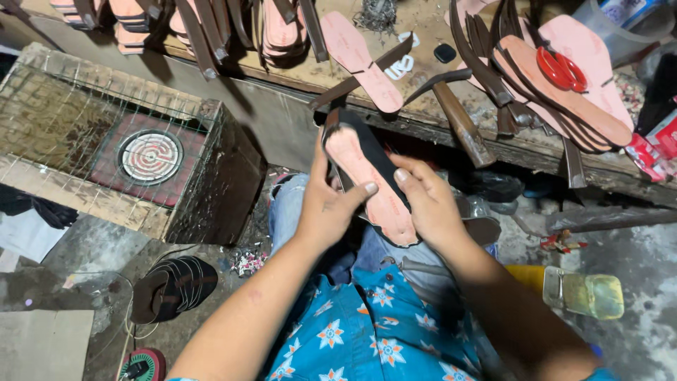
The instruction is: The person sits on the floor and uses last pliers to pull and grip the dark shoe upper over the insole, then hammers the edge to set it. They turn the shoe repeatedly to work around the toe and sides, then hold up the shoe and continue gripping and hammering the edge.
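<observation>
Now the sole (370, 180), held over the lap just off the bench (423, 120) edge, looks light and bendy; left hand (326, 204) and right hand (427, 201) pinch its edges, thumbs on top, hammer (458, 120) nearby.

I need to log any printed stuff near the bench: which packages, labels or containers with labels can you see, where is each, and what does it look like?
Red carton: right edge of the bench, small box, red with white panels.
Clear plastic tub: top right corner, a blue and white printed item inside.
Clear yellowish bottle: on the floor at lower right, lying flat, rectangular.
No signs or screens show.
</observation>
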Tool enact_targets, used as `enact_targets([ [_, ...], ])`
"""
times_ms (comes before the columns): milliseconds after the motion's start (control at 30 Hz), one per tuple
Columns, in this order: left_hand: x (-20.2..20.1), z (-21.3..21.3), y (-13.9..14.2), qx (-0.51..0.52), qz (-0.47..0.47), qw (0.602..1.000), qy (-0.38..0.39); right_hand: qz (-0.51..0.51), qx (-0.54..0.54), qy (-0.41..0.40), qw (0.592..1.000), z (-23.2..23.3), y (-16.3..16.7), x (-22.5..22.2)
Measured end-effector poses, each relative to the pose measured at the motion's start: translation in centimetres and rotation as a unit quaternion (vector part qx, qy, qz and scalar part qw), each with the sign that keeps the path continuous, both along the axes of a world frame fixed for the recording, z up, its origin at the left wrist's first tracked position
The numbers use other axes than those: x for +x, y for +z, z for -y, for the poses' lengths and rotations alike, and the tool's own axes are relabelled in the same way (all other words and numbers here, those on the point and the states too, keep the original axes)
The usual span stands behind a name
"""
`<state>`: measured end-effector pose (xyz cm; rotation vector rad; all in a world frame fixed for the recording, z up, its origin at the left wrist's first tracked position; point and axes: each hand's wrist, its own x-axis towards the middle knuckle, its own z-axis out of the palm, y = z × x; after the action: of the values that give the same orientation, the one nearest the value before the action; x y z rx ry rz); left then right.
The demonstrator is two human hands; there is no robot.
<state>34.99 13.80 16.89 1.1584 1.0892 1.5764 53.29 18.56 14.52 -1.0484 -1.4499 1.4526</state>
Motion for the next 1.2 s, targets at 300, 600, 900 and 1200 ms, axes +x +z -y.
enact_targets([
  [300,-3.4,-2.7,2.6,-0.018,-0.423,0.896,-0.133,0.503,0.141,0.240,0.818,7.2,3.1,4.7],
  [600,-2.1,-1.6,-3.3,0.063,-0.429,0.898,-0.072,0.380,0.093,0.127,0.912,9.9,2.8,5.9],
  [900,-0.2,0.5,-2.3,0.048,-0.482,0.875,-0.011,0.465,0.150,0.110,0.866,5.4,2.7,5.5],
  [1200,1.6,3.8,-2.8,0.122,-0.575,0.808,0.033,0.603,0.139,0.160,0.769,5.7,1.7,2.9],
])
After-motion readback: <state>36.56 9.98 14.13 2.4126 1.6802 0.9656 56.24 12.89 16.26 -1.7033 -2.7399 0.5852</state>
